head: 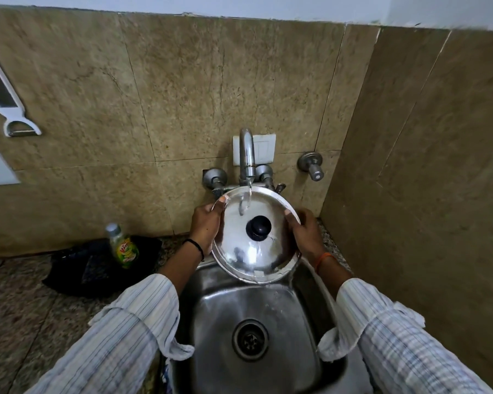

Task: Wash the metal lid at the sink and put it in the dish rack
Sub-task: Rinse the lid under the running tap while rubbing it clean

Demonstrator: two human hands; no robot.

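Right now you have the metal lid (255,237) tilted over the sink (248,322), knob side up, directly under the running tap (246,155). Your left hand (207,226) and right hand (305,231) clamp its opposite rims, fingers (221,201) curled over the edge.

The biggest risk, as I judge it, is the wet rim sliding out of that edge-only grip and dropping into the basin. Next, the tilt sends water off the lower edge, and a steeper angle could splash it onto the surface (26,308) or your rolled sleeves. Smaller still: no dish rack shows in view, so you may have to carry a dripping lid blind.

As for containers, the sink holds only running water draining toward the plughole (249,339). The dish soap bottle (123,245) stands capped on a dark cloth (77,268) to the left, and its fill level is unclear.
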